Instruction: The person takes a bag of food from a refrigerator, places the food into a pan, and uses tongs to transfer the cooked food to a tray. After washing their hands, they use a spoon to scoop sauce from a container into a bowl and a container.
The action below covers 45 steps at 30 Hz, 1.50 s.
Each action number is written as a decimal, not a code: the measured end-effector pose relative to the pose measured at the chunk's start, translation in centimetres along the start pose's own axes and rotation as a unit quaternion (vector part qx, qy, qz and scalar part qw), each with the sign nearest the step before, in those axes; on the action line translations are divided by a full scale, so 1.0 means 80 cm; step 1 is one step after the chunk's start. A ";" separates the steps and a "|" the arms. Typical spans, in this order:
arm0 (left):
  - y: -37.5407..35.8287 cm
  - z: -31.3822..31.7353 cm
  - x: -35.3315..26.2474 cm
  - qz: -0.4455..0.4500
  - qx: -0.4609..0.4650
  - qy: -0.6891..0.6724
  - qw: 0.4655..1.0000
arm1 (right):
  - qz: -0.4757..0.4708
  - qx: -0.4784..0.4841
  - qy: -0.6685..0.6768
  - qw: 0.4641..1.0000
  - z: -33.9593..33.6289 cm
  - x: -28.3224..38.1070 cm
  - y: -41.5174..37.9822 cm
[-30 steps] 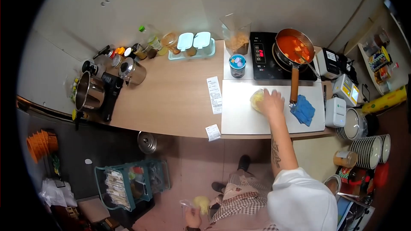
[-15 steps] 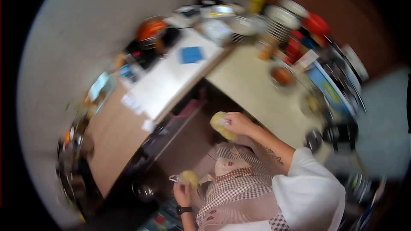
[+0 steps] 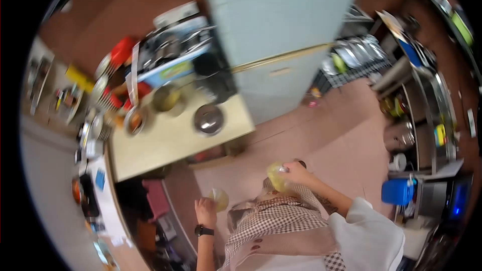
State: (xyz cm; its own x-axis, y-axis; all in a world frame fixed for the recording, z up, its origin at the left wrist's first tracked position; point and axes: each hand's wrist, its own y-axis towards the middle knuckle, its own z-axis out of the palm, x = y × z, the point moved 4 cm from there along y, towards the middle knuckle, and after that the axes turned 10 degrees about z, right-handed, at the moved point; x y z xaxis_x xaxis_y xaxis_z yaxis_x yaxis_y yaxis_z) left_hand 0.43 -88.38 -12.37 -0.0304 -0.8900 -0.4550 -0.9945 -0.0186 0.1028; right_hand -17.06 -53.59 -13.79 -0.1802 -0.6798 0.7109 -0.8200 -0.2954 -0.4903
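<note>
My left hand [image 3: 206, 210], with a black watch on the wrist, is closed on a small clear bag of something yellow [image 3: 219, 199] at the lower middle. To the right, my right hand [image 3: 295, 171] grips the top of another clear bag with yellow contents [image 3: 277, 176], which hangs in front of the checked apron [image 3: 281, 216]. Both bags are held apart from each other, above the floor. What exactly is in them is too blurred to tell.
A cream counter [image 3: 150, 151] holds a steel lid [image 3: 208, 119], a pot [image 3: 168, 99] and a cutlery box [image 3: 173, 68]. Behind stands a pale blue fridge [image 3: 276, 25]. On the right are a dish rack [image 3: 356, 57], shelves and a blue container [image 3: 396, 191].
The view has swung to the right, bringing the fridge, dish rack and right-hand shelves into sight. Both hands still hold their yellow bags.
</note>
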 end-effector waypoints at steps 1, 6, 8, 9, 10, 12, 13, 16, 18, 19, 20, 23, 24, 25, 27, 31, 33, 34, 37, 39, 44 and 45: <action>0.041 0.019 -0.044 0.043 0.000 0.000 0.999 | 0.016 -0.023 0.003 1.000 -0.035 -0.044 -0.003; 0.205 0.204 -0.219 0.184 0.061 -0.005 0.981 | 0.061 -0.124 0.072 0.988 -0.222 -0.237 -0.021; 0.279 0.234 -0.330 0.140 0.033 -0.065 0.987 | 0.103 -0.167 0.096 0.976 -0.318 -0.261 -0.039; 0.312 0.251 -0.373 0.169 0.042 -0.098 0.980 | 0.111 -0.194 0.092 0.970 -0.359 -0.275 -0.049; 0.346 0.261 -0.419 0.209 0.048 -0.108 0.971 | 0.120 -0.217 0.085 0.965 -0.404 -0.284 -0.061; 0.405 0.285 -0.499 0.242 0.059 -0.132 0.959 | 0.157 -0.261 0.177 0.936 -0.471 -0.320 -0.075; 0.435 0.304 -0.530 0.252 0.063 -0.147 0.955 | 0.148 -0.299 0.202 0.921 -0.498 -0.352 -0.070; 0.510 0.344 -0.606 0.266 0.087 -0.174 0.944 | 0.171 -0.323 0.314 0.876 -0.579 -0.396 -0.065; 0.562 0.376 -0.641 0.266 0.105 -0.192 0.939 | 0.180 -0.350 0.348 0.851 -0.630 -0.427 -0.050; 0.591 0.395 -0.658 0.269 0.101 -0.199 0.937 | 0.160 -0.352 0.380 0.840 -0.650 -0.445 -0.037; 0.616 0.414 -0.670 0.271 0.099 -0.206 0.935 | 0.162 -0.355 0.389 0.835 -0.669 -0.461 -0.025; 0.692 0.481 -0.705 0.240 0.117 -0.226 0.937 | 0.184 -0.356 0.397 0.826 -0.726 -0.492 0.011; 0.726 0.501 -0.715 0.228 0.121 -0.231 0.938 | 0.189 -0.355 0.388 0.829 -0.752 -0.494 0.028; 0.751 0.519 -0.725 0.236 0.122 -0.230 0.936 | 0.199 -0.351 0.375 0.835 -0.776 -0.497 0.037; 0.796 0.527 -0.759 0.238 0.112 -0.241 0.934 | 0.177 -0.345 0.376 0.842 -0.816 -0.514 0.066; 0.865 0.538 -0.800 0.198 0.088 -0.237 0.947 | 0.178 -0.287 0.359 0.870 -0.894 -0.525 0.144; 0.887 0.556 -0.800 0.163 0.052 -0.234 0.957 | 0.177 -0.240 0.334 0.894 -0.938 -0.508 0.194; 0.902 0.551 -0.808 0.135 0.056 -0.234 0.961 | 0.178 -0.213 0.320 0.906 -0.958 -0.501 0.220; 0.932 0.574 -0.814 0.090 0.025 -0.212 0.973 | 0.076 -0.126 0.224 0.963 -0.998 -0.500 0.324; 0.952 0.592 -0.817 0.076 0.012 -0.182 0.980 | -0.036 -0.091 0.137 0.986 -1.019 -0.459 0.391; 0.986 0.651 -0.814 -0.040 -0.009 -0.169 0.985 | -0.257 -0.010 -0.041 0.966 -1.029 -0.375 0.539; 0.985 0.666 -0.813 -0.071 -0.017 -0.165 0.984 | -0.274 0.019 -0.075 0.959 -1.024 -0.365 0.564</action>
State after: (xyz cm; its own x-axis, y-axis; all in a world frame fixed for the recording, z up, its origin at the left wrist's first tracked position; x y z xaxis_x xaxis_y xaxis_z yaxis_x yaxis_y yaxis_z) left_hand -81.27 -7.68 -21.79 0.0718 -0.6818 -0.7280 -0.9875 -0.1512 0.0442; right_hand -93.32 7.96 -15.35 0.3536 -0.5041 0.7879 -0.7484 -0.6578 -0.0850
